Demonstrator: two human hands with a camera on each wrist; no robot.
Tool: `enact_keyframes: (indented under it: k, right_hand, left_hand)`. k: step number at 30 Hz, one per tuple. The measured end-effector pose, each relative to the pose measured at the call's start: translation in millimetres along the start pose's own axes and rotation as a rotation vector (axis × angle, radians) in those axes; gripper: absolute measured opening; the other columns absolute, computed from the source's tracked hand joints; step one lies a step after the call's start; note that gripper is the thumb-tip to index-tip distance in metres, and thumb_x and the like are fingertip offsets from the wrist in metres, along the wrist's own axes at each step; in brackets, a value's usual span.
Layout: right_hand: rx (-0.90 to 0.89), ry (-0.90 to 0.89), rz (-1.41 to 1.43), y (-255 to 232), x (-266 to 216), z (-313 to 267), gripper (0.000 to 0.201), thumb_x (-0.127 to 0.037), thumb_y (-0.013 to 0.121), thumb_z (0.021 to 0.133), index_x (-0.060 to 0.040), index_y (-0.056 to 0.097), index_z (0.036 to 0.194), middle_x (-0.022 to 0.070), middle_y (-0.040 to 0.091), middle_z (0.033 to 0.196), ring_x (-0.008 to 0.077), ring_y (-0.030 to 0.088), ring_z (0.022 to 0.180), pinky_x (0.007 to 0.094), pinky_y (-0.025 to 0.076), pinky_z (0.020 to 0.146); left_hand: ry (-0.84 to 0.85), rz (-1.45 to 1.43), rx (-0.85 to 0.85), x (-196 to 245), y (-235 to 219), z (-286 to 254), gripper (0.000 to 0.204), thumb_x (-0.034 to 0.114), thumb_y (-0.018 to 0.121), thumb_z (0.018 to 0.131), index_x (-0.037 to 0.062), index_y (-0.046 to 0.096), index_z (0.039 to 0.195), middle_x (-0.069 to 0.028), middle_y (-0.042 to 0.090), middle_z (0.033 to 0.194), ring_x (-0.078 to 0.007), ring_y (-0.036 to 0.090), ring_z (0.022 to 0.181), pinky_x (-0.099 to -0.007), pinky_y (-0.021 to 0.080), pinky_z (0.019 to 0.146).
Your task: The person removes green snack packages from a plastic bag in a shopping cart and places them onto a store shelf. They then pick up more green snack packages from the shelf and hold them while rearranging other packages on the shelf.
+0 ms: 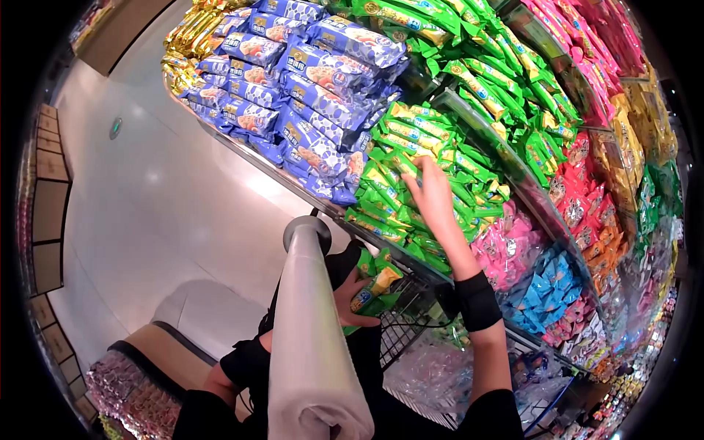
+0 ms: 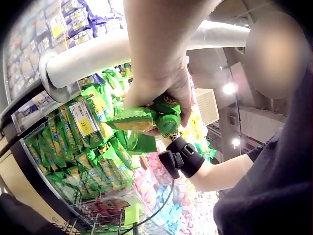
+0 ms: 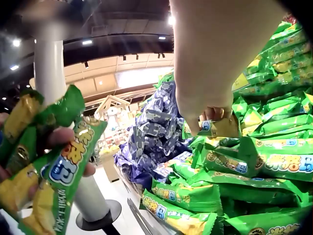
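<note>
In the head view my left hand grips several green-and-yellow snack packets low in front of my body. The right wrist view shows the same bunch of packets close up, with fingertips curled over them. My right hand reaches into a heap of matching green packets in the display bin. Its thumb and fingers pinch one packet at the top of the heap, partly hidden behind the fingers.
Purple packets are stacked left of the green heap. Clear dividers split the bins. A white tube stands between me and the display's left part. Below the bins is a wire cart with plastic bags. Pink and blue packets lie to the right.
</note>
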State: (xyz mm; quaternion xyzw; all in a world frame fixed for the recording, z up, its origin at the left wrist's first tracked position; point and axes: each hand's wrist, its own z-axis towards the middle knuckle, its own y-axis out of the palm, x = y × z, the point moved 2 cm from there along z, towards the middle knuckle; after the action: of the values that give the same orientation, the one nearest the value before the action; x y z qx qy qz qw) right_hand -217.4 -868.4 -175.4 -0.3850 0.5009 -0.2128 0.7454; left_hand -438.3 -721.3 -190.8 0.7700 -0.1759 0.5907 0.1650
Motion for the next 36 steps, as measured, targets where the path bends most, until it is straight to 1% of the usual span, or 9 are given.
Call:
enact_keyframes:
  k: [2, 5, 7, 16, 25, 28, 31, 34, 36]
  right_hand:
    - [0.002, -0.136, -0.147, 8.6, -7.8, 7.1, 0.030, -0.013, 0.068, 0.078, 0.0010, 0.052, 0.099, 0.0187, 0.059, 0.092, 0.0348, 0.057, 0.086, 0.0409, 0.046, 0.075]
    - [0.055, -0.217, -0.228, 23.2, -9.2, 14.4, 0.031, -0.010, 0.068, 0.075, -0.0002, 0.054, 0.100, 0.0158, 0.054, 0.091, 0.0325, 0.054, 0.088, 0.0410, 0.044, 0.077]
    - [0.090, -0.245, -0.305, 27.4, -9.1, 14.7, 0.032, -0.008, 0.069, 0.072, -0.0015, 0.056, 0.100, 0.0136, 0.051, 0.093, 0.0302, 0.051, 0.091, 0.0393, 0.042, 0.080]
    - [0.140, -0.266, -0.318, 16.1, -8.0, 6.2, 0.026, -0.006, 0.069, 0.071, -0.0020, 0.057, 0.093, 0.0120, 0.050, 0.089, 0.0290, 0.050, 0.087, 0.0387, 0.042, 0.076]
    - [0.227, -0.263, -0.199, 17.8, -9.8, 9.2, 0.024, -0.010, 0.069, 0.074, -0.0013, 0.055, 0.092, 0.0141, 0.051, 0.087, 0.0309, 0.051, 0.085, 0.0393, 0.043, 0.075]
    - [0.366, -0.047, 0.096, -9.8, -5.1, -7.6, 0.019, -0.011, 0.066, 0.081, -0.0001, 0.057, 0.093, 0.0109, 0.053, 0.083, 0.0227, 0.053, 0.077, 0.0327, 0.044, 0.070]
    - [0.355, 0.139, 0.216, -34.3, 2.1, -36.2, 0.014, -0.010, 0.063, 0.084, 0.0006, 0.058, 0.091, 0.0060, 0.057, 0.081, 0.0143, 0.054, 0.072, 0.0270, 0.044, 0.068]
    - [0.130, 0.439, 0.715, -33.3, 9.1, -71.5, 0.010, -0.009, 0.058, 0.089, 0.0007, 0.060, 0.090, 0.0017, 0.062, 0.082, 0.0080, 0.055, 0.075, 0.0226, 0.044, 0.071]
    - [0.036, 0.438, 0.742, -26.0, 11.5, -91.5, 0.010, -0.008, 0.057, 0.090, 0.0010, 0.060, 0.090, 0.0028, 0.062, 0.082, 0.0081, 0.057, 0.077, 0.0222, 0.045, 0.072]
  left_hand:
    - [0.000, -0.032, -0.017, 0.0, 1.6, 1.6, 0.082, 0.023, 0.079, 0.069, 0.0065, 0.036, 0.138, -0.0178, 0.014, 0.146, -0.0326, 0.014, 0.138, -0.0375, 0.017, 0.111]
    - [0.004, -0.021, 0.024, -3.3, 1.3, 2.0, 0.099, 0.047, 0.081, 0.058, 0.0058, 0.037, 0.137, -0.0241, 0.018, 0.143, -0.0381, 0.022, 0.134, -0.0409, 0.022, 0.110]
    - [-0.004, 0.014, -0.015, 5.6, -3.6, -0.7, 0.084, 0.026, 0.079, 0.069, 0.0070, 0.036, 0.138, -0.0182, 0.012, 0.147, -0.0338, 0.014, 0.137, -0.0383, 0.017, 0.111]
    - [-0.040, 0.095, 0.022, -20.0, -7.3, -12.8, 0.083, 0.028, 0.080, 0.068, 0.0072, 0.038, 0.136, -0.0177, 0.011, 0.147, -0.0329, 0.012, 0.138, -0.0391, 0.017, 0.112]
    - [0.040, 0.047, 0.021, 6.8, -8.0, -4.2, 0.080, 0.025, 0.079, 0.070, 0.0077, 0.039, 0.136, -0.0165, 0.012, 0.147, -0.0311, 0.012, 0.139, -0.0383, 0.017, 0.111]
    - [-0.013, 0.070, 0.012, 5.2, -13.0, -7.4, 0.079, 0.023, 0.079, 0.070, 0.0097, 0.039, 0.137, -0.0151, 0.015, 0.146, -0.0303, 0.015, 0.137, -0.0380, 0.019, 0.110]
    - [0.057, -0.039, 0.041, -50.4, -7.0, -10.0, 0.080, 0.020, 0.079, 0.069, 0.0123, 0.039, 0.138, -0.0123, 0.020, 0.143, -0.0273, 0.021, 0.135, -0.0372, 0.022, 0.109]
    - [0.016, -0.464, 0.012, -33.7, -3.0, -7.2, 0.080, 0.015, 0.078, 0.069, 0.0131, 0.038, 0.139, -0.0101, 0.024, 0.141, -0.0243, 0.026, 0.132, -0.0362, 0.026, 0.108]
    - [0.001, -0.304, -0.014, -10.9, -5.7, 2.0, 0.081, 0.014, 0.078, 0.069, 0.0129, 0.038, 0.139, -0.0095, 0.024, 0.141, -0.0233, 0.027, 0.131, -0.0359, 0.026, 0.107]
